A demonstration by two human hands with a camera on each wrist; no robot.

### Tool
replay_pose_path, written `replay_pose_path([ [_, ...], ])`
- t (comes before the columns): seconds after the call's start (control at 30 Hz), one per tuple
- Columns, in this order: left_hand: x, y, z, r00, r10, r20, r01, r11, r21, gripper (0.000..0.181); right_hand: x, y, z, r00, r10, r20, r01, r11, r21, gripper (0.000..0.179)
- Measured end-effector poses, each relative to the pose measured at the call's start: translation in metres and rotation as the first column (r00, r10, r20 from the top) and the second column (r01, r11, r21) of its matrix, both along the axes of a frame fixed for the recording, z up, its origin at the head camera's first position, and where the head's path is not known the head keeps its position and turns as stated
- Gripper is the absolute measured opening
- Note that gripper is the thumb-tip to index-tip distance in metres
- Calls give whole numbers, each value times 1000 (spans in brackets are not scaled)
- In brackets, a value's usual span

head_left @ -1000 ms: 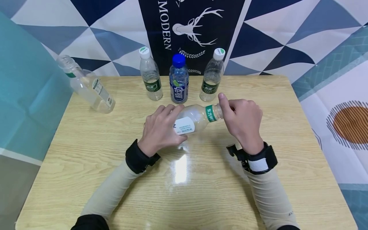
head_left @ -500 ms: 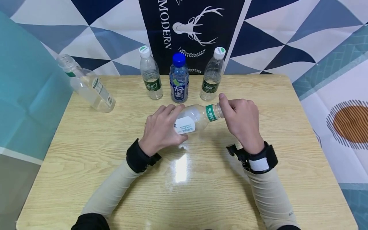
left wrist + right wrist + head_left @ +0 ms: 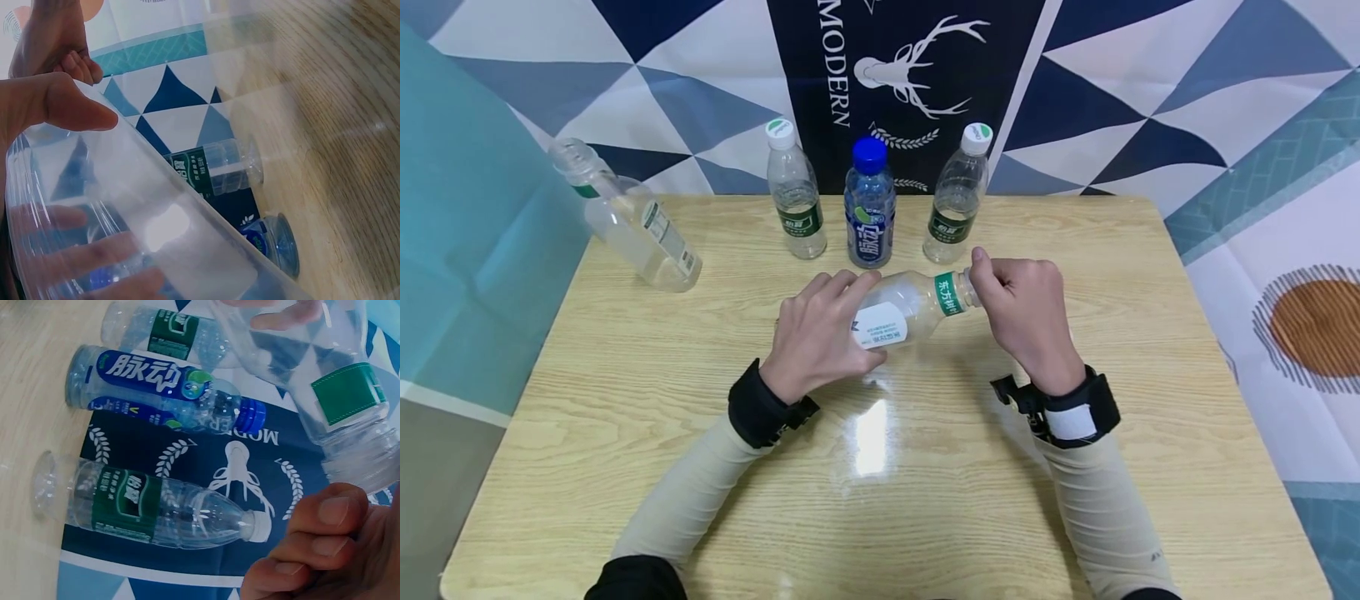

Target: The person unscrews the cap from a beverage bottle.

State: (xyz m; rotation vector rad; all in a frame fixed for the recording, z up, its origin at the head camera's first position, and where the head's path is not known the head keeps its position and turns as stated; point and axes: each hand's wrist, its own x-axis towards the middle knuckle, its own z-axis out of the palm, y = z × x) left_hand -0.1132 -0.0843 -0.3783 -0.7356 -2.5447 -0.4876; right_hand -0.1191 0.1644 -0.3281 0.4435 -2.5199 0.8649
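Observation:
A clear plastic bottle [image 3: 917,304] with a green neck band and a white label lies nearly level above the table, its mouth toward the right. My left hand [image 3: 823,333] grips its body, thumb on the near side and fingers over the far side. At the mouth end, my right hand [image 3: 1022,312] has its fingers curled and its thumb up against the rim. In the right wrist view the bottle's ribbed, translucent mouth [image 3: 362,456] meets the curled fingers [image 3: 331,512]. Whether a cap sits inside the right hand is hidden.
Behind the hands stand a green-labelled bottle [image 3: 797,200], a blue-capped bottle [image 3: 869,208] and another green-labelled bottle [image 3: 957,200]. A clear, apparently uncapped bottle [image 3: 632,221] stands at the table's left back. Patterned cloth [image 3: 1105,92] hangs behind the wooden table [image 3: 925,517].
The right hand has turned slightly at the bottle's mouth, its knuckles shifting left. My left hand keeps its grip, and the bottle stays nearly in place.

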Motion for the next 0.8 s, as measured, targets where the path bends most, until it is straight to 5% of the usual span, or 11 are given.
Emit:
replay_pose_path([
  [0.2,0,-1,2,996,-55,76,51,997,55,84,-5,1,-1,989,89,-122,-91,996,-8,51],
  [0.37,-2,-1,2,975,-141,174,120,985,124,86,-6,7,3,966,182,-185,-178,983,39,40],
  [0.53,-2,-3,4,958,-176,227,139,976,167,87,-1,14,12,954,275,-121,-265,960,92,27],
  [0.8,-4,-3,4,971,-117,208,89,986,138,87,6,21,22,954,301,2,-301,953,35,24],
])
